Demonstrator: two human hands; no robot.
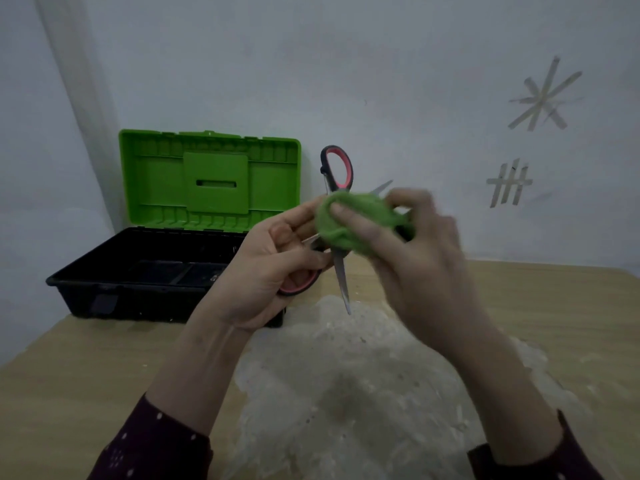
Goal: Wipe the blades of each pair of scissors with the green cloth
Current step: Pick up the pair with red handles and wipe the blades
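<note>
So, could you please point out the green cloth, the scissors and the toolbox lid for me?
green cloth (367,206), head view, on its bunched upper part.
scissors (342,282), head view, on the downward-pointing blade.
toolbox lid (214,168), head view, on its raised centre panel.

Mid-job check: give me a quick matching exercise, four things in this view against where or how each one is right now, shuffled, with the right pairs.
Things:
1. green cloth
2. scissors
3. toolbox
4. tape strips

States:
A. stuck to the wall
B. lid up, standing on the table
C. bunched in the right hand, against the blades
D. gripped by a handle in the left hand, blades spread

Pairs: 1-C, 2-D, 3-B, 4-A
</note>
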